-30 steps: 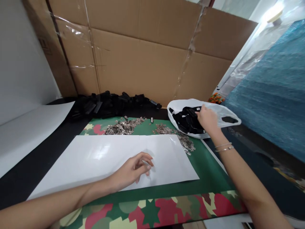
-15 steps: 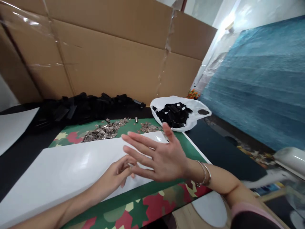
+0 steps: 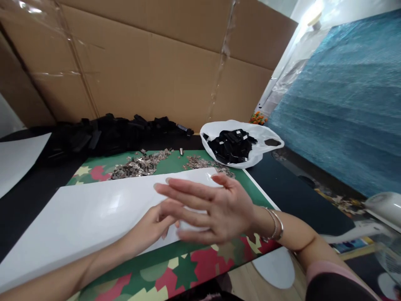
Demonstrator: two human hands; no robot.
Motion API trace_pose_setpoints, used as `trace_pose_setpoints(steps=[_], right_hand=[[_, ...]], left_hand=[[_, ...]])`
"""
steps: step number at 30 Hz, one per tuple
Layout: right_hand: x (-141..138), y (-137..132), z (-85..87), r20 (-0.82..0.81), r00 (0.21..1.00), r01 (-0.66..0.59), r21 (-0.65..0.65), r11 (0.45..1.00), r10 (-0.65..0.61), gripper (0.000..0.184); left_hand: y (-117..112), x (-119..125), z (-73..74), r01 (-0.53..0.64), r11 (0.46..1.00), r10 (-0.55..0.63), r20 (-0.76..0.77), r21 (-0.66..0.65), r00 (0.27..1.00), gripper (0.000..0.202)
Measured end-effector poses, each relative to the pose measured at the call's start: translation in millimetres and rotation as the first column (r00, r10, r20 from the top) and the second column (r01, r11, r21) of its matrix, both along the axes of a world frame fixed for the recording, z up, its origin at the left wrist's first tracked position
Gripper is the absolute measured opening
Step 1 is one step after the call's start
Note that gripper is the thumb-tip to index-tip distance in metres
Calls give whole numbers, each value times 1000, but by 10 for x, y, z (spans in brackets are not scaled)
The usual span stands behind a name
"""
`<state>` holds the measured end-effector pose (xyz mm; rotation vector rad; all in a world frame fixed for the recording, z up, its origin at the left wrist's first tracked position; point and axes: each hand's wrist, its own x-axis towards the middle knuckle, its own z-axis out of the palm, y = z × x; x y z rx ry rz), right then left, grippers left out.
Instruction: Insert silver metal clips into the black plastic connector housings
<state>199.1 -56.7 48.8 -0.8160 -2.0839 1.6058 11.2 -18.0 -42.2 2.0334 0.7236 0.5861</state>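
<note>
My right hand (image 3: 213, 209) hovers palm up over the near right part of a white sheet (image 3: 94, 213), fingers stretched out and apart, nothing in it. Bracelets circle its wrist. My left hand (image 3: 153, 228) lies on the sheet just under and left of the right one, fingers curled down against the paper; its fingertips are partly hidden by the right hand. A white plastic bag (image 3: 269, 136) with black pieces (image 3: 232, 146) inside sits at the back right. Two heaps of small metal bits (image 3: 140, 164) lie beyond the sheet.
A green mat with red and yellow shapes (image 3: 194, 267) covers the table under the sheet. A row of black parts (image 3: 106, 133) runs along a cardboard wall (image 3: 163, 67). A blue wrapped bulk (image 3: 338, 108) stands on the right. Another white sheet (image 3: 19, 159) lies far left.
My right hand left the plastic bag and came back over the white sheet, open, above my left hand. The view swung to the right.
</note>
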Motion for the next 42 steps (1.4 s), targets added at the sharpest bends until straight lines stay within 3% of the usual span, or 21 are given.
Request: trace_pose_setpoints(steps=[2,4,6,7,8,9,12,15,17,24,26,29,32,42], right_hand=[[28,306,52,-110,993,53,38,998,-48,61],[35,793,90,-174,976,159,181,970,-128,60],[-11,1396,97,-92,963,269,379,885,-254,62],[-56,1705,86,26,930,306,499,811,-367,59],[-110,1999,65,174,849,303,613,730,-499,56],[-173,2266,33,215,807,304,648,699,-550,51],[-380,2861,-121,312,745,244,695,676,-589,45],[-621,3200,-322,413,694,163,708,687,-590,84],[-795,3354,-444,455,668,111,723,682,-590,97],[-1180,3648,-660,501,532,11,802,597,-682,106],[-1209,3664,-681,493,505,-7,823,568,-709,97],[-1231,3670,-698,475,491,-29,847,531,-730,58],[-1239,3682,-707,445,516,-33,864,502,-732,36],[-1112,3756,-622,281,710,102,866,489,-646,32]], left_hand=[[-18,6,22,-21,990,20,-7,-137,1000,21],[-29,8,9,-18,930,37,45,-366,998,19],[-31,2,-27,-4,888,53,95,-460,994,19],[-31,-4,-46,2,877,56,105,-480,993,19],[-31,-10,-62,6,871,54,108,-491,993,19],[-33,-16,-73,6,867,55,108,-499,993,20],[-50,-24,-79,-5,855,70,106,-519,992,23],[-70,-18,-78,-9,844,75,100,-536,992,25],[-73,-17,-92,-22,849,91,106,-529,990,24],[-72,-49,-141,16,881,50,126,-473,991,25],[-83,-55,-135,13,879,47,113,-476,992,24],[-97,-56,-125,4,881,49,99,-473,994,24],[-98,-53,-125,-2,891,51,97,-454,994,26],[-113,-43,-137,0,893,59,116,-451,991,29]])
